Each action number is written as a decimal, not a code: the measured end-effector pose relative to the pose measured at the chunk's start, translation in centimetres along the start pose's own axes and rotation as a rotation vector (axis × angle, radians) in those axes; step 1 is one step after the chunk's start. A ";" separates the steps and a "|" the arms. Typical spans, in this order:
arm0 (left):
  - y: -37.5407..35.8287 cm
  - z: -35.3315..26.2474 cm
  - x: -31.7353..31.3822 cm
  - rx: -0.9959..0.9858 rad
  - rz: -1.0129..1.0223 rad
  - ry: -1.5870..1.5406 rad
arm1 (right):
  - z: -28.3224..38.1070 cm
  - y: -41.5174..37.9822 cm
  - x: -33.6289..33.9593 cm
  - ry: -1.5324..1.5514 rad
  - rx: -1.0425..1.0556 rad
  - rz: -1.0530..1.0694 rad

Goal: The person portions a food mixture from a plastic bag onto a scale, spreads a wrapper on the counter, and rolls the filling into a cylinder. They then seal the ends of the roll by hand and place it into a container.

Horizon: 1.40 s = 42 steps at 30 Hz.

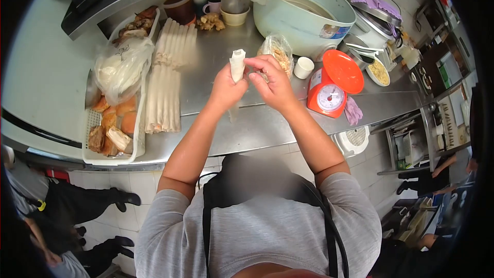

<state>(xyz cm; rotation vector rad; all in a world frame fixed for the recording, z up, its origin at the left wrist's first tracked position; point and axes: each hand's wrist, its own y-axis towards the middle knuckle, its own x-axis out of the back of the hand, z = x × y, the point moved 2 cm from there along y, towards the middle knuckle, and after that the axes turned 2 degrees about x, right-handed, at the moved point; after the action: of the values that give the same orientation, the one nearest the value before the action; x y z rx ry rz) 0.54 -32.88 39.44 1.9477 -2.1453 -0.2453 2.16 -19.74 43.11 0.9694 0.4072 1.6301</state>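
Observation:
My left hand (229,86) is closed around a slim white rolled wrapper (237,64), held upright with its folded end on top. Beside it, my right hand (271,80) has its thumb and index finger apart, the index fingertip right at the roll's edge. Long pale rolls (164,90) lie stacked in rows on the steel counter to the left. Just behind my right hand sits a clear plastic bag (278,50) of light brown shredded food.
A white basket (138,146) with meat pieces and a plastic bag (123,67) stands left. Behind are ginger (211,21) and a large pale green tub (303,31). On the right are a white cup (303,67), an orange scale (329,92) and purple gloves (353,111). Other people stand nearby.

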 end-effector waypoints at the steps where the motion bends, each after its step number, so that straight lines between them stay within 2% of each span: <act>1: 0.0 -0.2 -0.1 0.036 0.022 -0.050 | 0.1 0.0 0.1 -0.007 0.009 -0.004; 5: -0.3 -2.4 -0.7 0.103 0.149 -0.149 | 1.3 0.2 0.7 0.023 0.030 -0.012; 7: -0.5 -2.2 -0.3 0.066 0.240 -0.065 | 1.3 0.0 1.0 -0.041 0.076 -0.004; 8: -0.4 -1.8 -0.6 -0.022 0.171 -0.040 | 0.8 -0.2 1.2 -0.139 0.111 -0.001; 9: -0.5 -2.4 -1.1 -0.081 0.187 -0.057 | 1.4 -0.4 1.8 -0.198 0.158 -0.035; 12: -0.8 -3.6 -2.4 -0.092 0.181 -0.021 | 2.5 -0.7 2.8 -0.271 0.190 -0.132; 16: -0.5 -4.0 -5.3 -0.037 0.258 -0.099 | 2.3 -1.9 4.4 -0.333 0.190 -0.137; 18: -0.5 -3.2 -4.6 -0.009 0.297 -0.046 | 1.9 -1.8 4.9 -0.344 0.226 -0.087; 21: -0.2 -3.0 -4.7 0.034 0.509 0.052 | 1.7 -1.5 6.7 -0.175 0.089 0.087; 23: -0.2 -3.6 -4.9 0.019 0.625 0.093 | 3.2 -0.8 7.7 -0.113 -0.041 0.115; 24: -0.3 -4.0 -5.1 0.011 0.691 0.109 | 3.4 -0.6 7.9 -0.123 -0.021 0.196; 27: -0.6 -5.5 -5.2 -0.098 0.704 0.175 | 3.3 -0.1 8.4 -0.159 0.029 0.404; 30: -0.7 -5.7 -5.4 -0.104 0.468 0.279 | 3.0 -0.5 8.1 -0.338 0.035 0.322; 33: -0.8 -4.0 -5.1 -0.187 0.189 0.347 | 2.8 -1.8 7.0 -0.168 0.078 0.137; 36: -1.3 -4.6 -4.8 -0.311 0.019 0.480 | 2.7 -2.3 5.7 -0.103 0.047 0.023; 37: -1.4 -4.5 -4.8 -0.330 -0.004 0.503 | 1.9 -2.2 5.3 -0.110 0.059 -0.012; 40: -1.5 -4.4 -4.4 -0.375 -0.031 0.570 | 1.3 -2.4 4.2 -0.013 -0.129 -0.088; 42: -1.4 -4.3 -3.9 -0.381 -0.003 0.610 | 0.8 -2.2 3.6 0.175 -0.261 -0.102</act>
<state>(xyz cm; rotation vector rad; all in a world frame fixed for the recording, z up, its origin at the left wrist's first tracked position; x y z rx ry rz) 3.44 -29.04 42.89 1.5487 -1.5680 -0.0417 4.16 -15.95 43.38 0.6041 0.3457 1.6327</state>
